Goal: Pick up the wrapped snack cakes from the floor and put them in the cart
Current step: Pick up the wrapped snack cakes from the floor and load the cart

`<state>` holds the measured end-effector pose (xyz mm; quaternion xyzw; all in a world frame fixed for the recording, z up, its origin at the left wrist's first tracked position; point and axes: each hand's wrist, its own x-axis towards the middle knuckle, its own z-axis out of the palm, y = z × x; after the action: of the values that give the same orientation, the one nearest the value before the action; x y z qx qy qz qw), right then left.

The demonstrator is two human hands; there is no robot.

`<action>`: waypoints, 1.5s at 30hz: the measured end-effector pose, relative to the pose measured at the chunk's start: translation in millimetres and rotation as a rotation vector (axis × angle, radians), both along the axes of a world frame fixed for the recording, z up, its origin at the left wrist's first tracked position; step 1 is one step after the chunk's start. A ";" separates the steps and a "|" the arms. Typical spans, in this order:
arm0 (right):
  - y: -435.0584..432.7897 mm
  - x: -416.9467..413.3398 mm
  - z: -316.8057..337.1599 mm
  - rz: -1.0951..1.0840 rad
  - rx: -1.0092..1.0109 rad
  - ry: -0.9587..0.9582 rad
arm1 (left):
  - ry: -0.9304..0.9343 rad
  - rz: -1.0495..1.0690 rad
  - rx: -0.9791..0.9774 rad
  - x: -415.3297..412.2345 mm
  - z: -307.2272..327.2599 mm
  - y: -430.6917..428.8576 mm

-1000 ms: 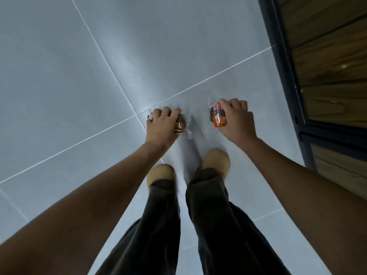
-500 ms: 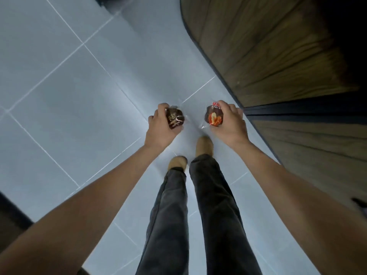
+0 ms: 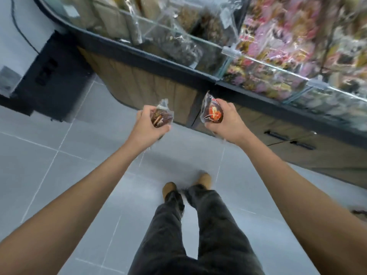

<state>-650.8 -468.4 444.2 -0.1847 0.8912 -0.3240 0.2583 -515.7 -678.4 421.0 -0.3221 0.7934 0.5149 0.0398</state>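
Note:
My left hand (image 3: 146,127) is shut on a brown snack cake in clear wrapping (image 3: 161,118), held well above the floor. My right hand (image 3: 228,122) is shut on a second wrapped snack cake (image 3: 212,113), dark with a red and orange print. Both hands are out in front of me at about the same height, a short gap apart. No cart shows in the head view.
A display counter with wooden front panels (image 3: 143,84) and glass bins of packaged goods (image 3: 278,46) runs from upper left to right. A black stand (image 3: 49,76) sits at the left. Grey tiled floor (image 3: 59,175) lies below, with my legs and shoes (image 3: 186,187).
I have risen from the floor with a cake in each hand. The view has swung up, bringing the counter and its glass bins into sight.

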 end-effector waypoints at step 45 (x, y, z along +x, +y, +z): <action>908.3 325.4 149.5 -1.261 -0.201 0.158 | 0.277 -1.271 0.088 31.1 154.1 969.7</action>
<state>-325.3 439.9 593.7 0.3280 0.8102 -0.4811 -0.0670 -484.5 291.4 575.1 0.2811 0.8054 0.4596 0.2471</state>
